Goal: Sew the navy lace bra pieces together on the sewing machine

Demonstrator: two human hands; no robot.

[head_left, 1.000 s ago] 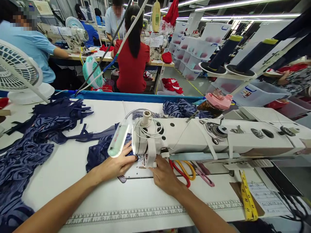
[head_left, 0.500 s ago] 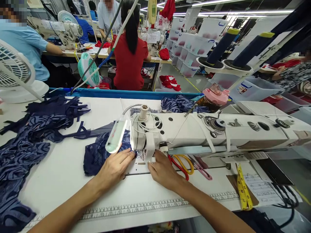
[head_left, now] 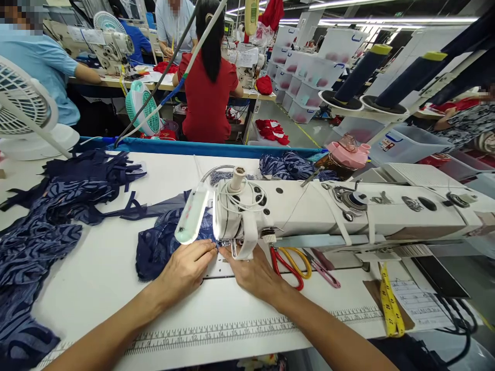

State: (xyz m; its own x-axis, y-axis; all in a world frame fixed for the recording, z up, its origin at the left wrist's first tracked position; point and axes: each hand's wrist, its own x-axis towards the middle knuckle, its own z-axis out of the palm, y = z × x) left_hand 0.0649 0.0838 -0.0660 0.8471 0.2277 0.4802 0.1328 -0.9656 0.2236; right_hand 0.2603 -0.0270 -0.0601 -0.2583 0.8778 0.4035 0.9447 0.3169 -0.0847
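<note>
A white sewing machine (head_left: 301, 206) stretches across the right half of the table. Dark blue patterned fabric (head_left: 154, 250) lies bunched at the left of its needle area. My left hand (head_left: 189, 265) has its fingertips pressed together on the fabric's edge beside the presser foot. My right hand (head_left: 251, 270) is just right of it, fingers pinched at the same edge near the needle, partly behind the machine's white guard. The two hands' fingertips nearly meet. The needle and the edge under the foot are too small to make out.
More blue fabric (head_left: 50, 221) covers the table's left side. Red-handled scissors (head_left: 286, 270), yellow-handled scissors (head_left: 299, 260) and pink snips (head_left: 327, 273) lie right of my right hand. A yellow tape measure (head_left: 390, 304) rests farther right. A printed ruler (head_left: 232, 332) runs along the front edge. People sit beyond.
My right hand has moved left, its fingertips now close to my left fingertips at the foot. My left hand stays by the fabric. The view has shifted slightly.
</note>
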